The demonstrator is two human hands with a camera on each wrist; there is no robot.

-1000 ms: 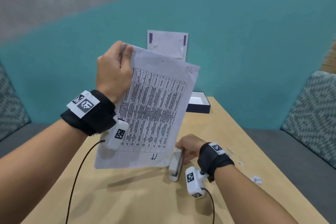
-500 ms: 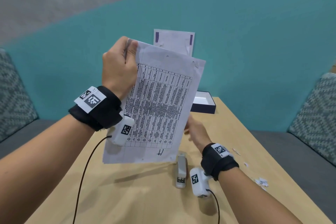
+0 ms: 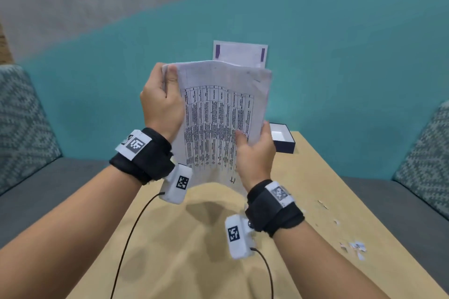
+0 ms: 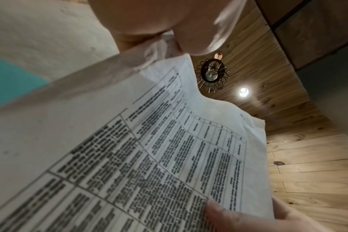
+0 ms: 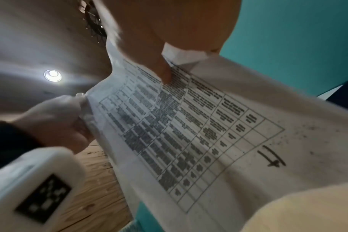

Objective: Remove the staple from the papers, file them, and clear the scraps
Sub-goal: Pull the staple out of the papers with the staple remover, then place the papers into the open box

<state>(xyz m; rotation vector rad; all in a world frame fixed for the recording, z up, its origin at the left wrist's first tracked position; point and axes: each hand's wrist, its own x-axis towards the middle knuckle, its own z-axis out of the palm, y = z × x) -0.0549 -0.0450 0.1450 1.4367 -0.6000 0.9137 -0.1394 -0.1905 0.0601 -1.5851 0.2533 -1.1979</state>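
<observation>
papers [image 3: 218, 116] up off the counter, bowed, printed table facing us | left hand [image 3: 161, 102] pinching top corner | right hand [image 3: 255, 150] gripping right edge

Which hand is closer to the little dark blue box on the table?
Right. The right hand holds the papers just left of the box; the left hand grips their far top corner.
</observation>
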